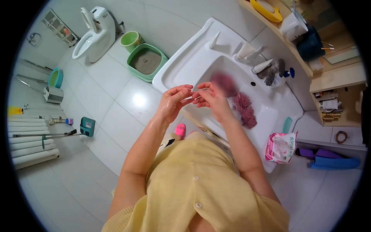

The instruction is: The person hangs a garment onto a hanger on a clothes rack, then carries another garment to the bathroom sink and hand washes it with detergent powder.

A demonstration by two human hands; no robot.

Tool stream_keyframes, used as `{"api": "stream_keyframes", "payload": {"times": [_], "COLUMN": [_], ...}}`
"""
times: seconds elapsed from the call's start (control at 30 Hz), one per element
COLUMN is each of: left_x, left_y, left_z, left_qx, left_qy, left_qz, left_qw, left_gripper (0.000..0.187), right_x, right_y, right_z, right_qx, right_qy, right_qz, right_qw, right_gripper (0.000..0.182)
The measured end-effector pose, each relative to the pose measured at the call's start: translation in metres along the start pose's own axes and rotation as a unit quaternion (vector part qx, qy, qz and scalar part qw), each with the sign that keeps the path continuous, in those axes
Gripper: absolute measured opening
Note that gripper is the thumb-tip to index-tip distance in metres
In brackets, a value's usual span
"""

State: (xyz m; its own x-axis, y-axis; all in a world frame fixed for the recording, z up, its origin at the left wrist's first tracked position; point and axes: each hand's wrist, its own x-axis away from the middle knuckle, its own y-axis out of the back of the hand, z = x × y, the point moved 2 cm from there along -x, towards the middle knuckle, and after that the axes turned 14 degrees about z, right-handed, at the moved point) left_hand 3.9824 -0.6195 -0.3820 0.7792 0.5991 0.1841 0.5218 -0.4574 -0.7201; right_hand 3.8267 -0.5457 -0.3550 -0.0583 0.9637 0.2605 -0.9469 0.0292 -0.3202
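Note:
My left hand point(174, 103) and my right hand point(213, 101) are raised in front of the sink's near edge, wet, with their fingertips close together. The fingers of both are loosely bent and apart, and I see nothing held between them. Beyond my right hand, inside the white sink point(280, 116), lies a crumpled dusty-pink cloth point(245, 110). A dark pink patch point(224, 83) beside it is blurred, so its details do not show.
A pink-and-white packet point(281, 147) and a teal bar-like item point(287, 125) sit on the sink's right side. Around the faucet point(255, 54) stand white tubes and a pump bottle. Left on the floor are a green litter tray point(164, 62), a bucket point(130, 40) and a toilet point(94, 40).

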Motion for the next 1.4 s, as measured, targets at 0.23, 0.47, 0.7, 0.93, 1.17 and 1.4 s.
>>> {"api": "stream_keyframes", "payload": {"times": [0.23, 0.47, 0.7, 0.93, 1.17, 1.4], "left_x": [0.014, 0.012, 0.007, 0.006, 0.024, 0.054], "left_y": [-0.018, -0.072, -0.095, -0.097, -0.080, -0.059], "left_z": [0.005, 0.042, 0.086, 0.098, 0.085, 0.053], "left_qx": [-0.061, -0.163, -0.107, -0.221, -0.262, -0.283], "left_qy": [-0.016, -0.035, -0.007, 0.022, -0.037, -0.033], "left_qz": [-0.054, -0.031, 0.000, -0.055, -0.085, -0.114], "left_qw": [0.997, 0.985, 0.994, 0.973, 0.961, 0.952], "left_gripper": [0.017, 0.022, 0.029, 0.027, 0.018, 0.019], "right_x": [0.024, 0.038, 0.070, 0.092, 0.100, 0.087], "right_y": [-0.016, 0.004, 0.034, 0.036, 0.055, 0.053], "right_z": [0.019, -0.004, -0.030, -0.035, -0.034, -0.014], "right_qx": [0.142, -0.017, -0.095, -0.168, -0.101, 0.089], "right_qy": [0.117, 0.140, 0.137, 0.146, 0.123, 0.192], "right_qz": [0.044, 0.020, -0.054, 0.005, 0.006, 0.003], "right_qw": [0.982, 0.990, 0.985, 0.975, 0.987, 0.977], "right_gripper": [0.016, 0.015, 0.015, 0.026, 0.030, 0.027]}}
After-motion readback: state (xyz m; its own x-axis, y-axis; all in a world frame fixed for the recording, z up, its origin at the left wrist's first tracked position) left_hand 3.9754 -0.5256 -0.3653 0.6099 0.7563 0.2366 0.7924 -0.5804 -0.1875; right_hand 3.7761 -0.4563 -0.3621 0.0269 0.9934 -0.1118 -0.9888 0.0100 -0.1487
